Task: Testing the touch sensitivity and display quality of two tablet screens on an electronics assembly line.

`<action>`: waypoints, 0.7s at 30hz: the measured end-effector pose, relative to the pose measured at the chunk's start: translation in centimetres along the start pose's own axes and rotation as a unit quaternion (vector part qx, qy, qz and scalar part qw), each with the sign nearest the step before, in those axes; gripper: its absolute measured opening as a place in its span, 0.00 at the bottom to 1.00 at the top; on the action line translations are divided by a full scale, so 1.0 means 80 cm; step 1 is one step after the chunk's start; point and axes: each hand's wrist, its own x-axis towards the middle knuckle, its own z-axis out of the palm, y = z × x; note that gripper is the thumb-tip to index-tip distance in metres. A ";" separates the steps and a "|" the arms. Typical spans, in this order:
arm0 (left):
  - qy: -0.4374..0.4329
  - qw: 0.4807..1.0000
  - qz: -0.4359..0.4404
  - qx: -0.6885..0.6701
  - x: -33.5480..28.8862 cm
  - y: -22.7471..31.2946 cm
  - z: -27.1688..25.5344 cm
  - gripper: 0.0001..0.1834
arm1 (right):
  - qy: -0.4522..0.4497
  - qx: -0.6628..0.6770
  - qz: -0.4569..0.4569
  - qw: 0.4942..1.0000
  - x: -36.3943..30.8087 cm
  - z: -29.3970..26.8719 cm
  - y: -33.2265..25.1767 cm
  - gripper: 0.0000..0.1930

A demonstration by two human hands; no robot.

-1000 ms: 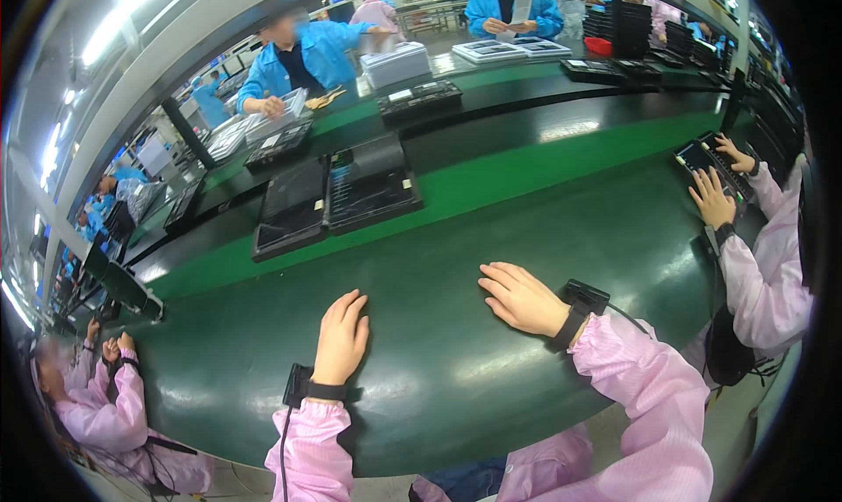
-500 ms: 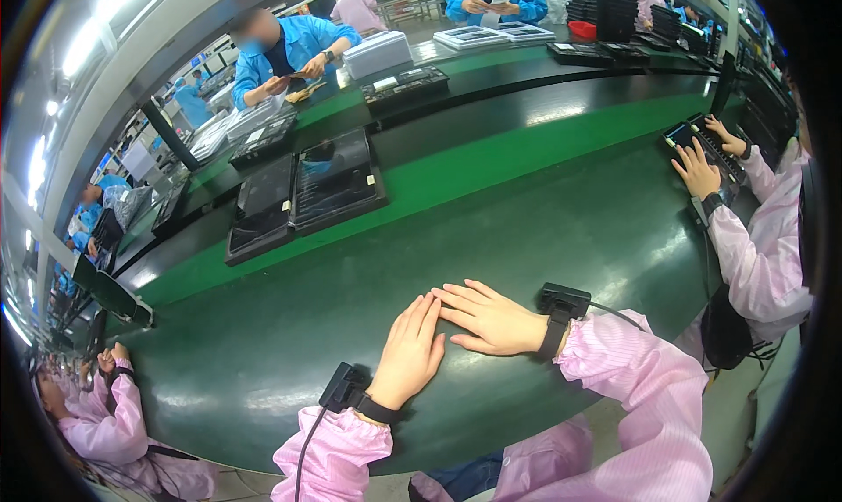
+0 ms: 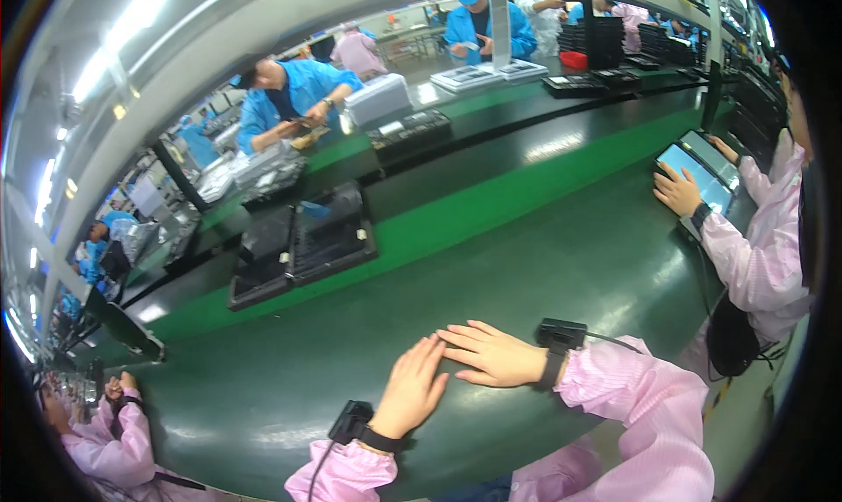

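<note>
My left hand (image 3: 410, 390) lies palm down on the dark green worktable (image 3: 289, 370), its fingers stretched out. Against its fingertips rest those of my right hand (image 3: 495, 355), also flat with the fingers extended. Neither hand holds anything. Each wrist wears a black strap with a small black box, and a cable runs from each box. Beyond my hands, two black trays stand side by side: a left tray (image 3: 263, 249) and a right tray (image 3: 331, 234), each with a small pale label.
At the right, a co-worker in pink touches a tablet-like panel (image 3: 697, 176) with a bright screen. Another person in pink sits at the far left. Across the line, people in blue work near white stacked sheets (image 3: 379, 99) and a black tray (image 3: 410, 136). A metal beam crosses overhead.
The view has tilted up, so the table and my hands sit lower in it; my hands keep their pose. The co-worker's panel at right now shows a lit screen.
</note>
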 end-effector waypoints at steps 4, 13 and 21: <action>-0.005 0.998 0.052 0.022 0.011 0.005 -0.051 0.21 | 0.002 -0.018 -0.013 1.000 -0.008 0.001 0.000 0.25; 0.456 0.825 0.333 -0.026 -0.016 0.169 -0.220 0.08 | -0.018 -0.012 0.002 1.000 -0.015 -0.007 0.007 0.25; 0.418 0.751 0.473 -0.192 -0.033 0.184 -0.192 0.10 | -0.013 0.006 -0.010 1.000 0.005 0.000 0.000 0.25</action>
